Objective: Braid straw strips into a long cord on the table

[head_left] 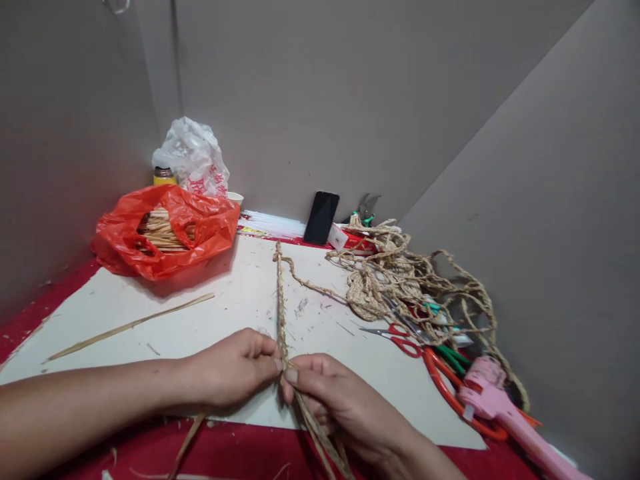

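Observation:
A thin braided straw rope [280, 293] runs from the far middle of the white board [225, 300] straight toward me. My left hand [235, 367] pinches it from the left, fingers closed on the braid. My right hand [325, 397] pinches the same braid just below, holding the loose flat straw strands [320, 437] that trail toward me. Both hands touch at the braid's near end.
A red plastic bag [165, 230] of straw sits at the back left, with a white bag [193, 157] behind it. A black phone [321, 217] leans on the wall. Tangled straw rope [400, 277], red scissors [400, 337] and a pink glue gun [500, 407] lie on the right. One loose straw strip [130, 327] lies on the left.

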`<state>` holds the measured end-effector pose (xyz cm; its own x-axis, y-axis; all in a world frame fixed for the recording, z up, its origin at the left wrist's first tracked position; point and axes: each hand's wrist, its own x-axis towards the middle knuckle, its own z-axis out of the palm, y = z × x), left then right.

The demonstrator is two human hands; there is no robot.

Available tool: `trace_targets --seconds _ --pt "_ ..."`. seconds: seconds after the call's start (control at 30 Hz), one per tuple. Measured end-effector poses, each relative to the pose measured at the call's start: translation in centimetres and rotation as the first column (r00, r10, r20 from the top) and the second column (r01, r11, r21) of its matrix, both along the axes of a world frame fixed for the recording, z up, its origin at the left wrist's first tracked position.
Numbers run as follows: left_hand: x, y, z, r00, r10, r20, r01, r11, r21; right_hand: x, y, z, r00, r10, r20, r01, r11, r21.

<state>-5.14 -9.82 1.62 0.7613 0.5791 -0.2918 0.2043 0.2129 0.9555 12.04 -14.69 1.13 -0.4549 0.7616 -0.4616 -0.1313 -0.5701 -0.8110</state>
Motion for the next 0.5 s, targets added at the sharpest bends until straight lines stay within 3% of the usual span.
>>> trace_targets --seconds 0.1,0.23,0.37,0.5 --pt "-0.3 0.5 0.4 0.995 -0.017 -0.095 0.023 0.998 0.054 0.6 0.4 0.3 0.992 0.078 0.103 -0.085 0.994 0.069" --pt "-0.3 0.8 -0.2 0.985 -0.038 -0.167 0.044 0.998 0.034 0.6 0.5 0.6 0.940 0.133 0.313 -0.198 0.963 0.185" --pt "0.1 0.5 -0.9 0.996 -0.005 -0.087 0.002 0.999 -0.038 0.3 0.1 1.0 0.818 0.070 0.571 -0.303 0.895 0.326" --pt "0.1 0.2 -0.5 0.986 0.079 -0.146 -0.079 0.997 0.010 0.7 -0.3 1.7 0.762 -0.015 0.648 -0.321 0.860 0.397"
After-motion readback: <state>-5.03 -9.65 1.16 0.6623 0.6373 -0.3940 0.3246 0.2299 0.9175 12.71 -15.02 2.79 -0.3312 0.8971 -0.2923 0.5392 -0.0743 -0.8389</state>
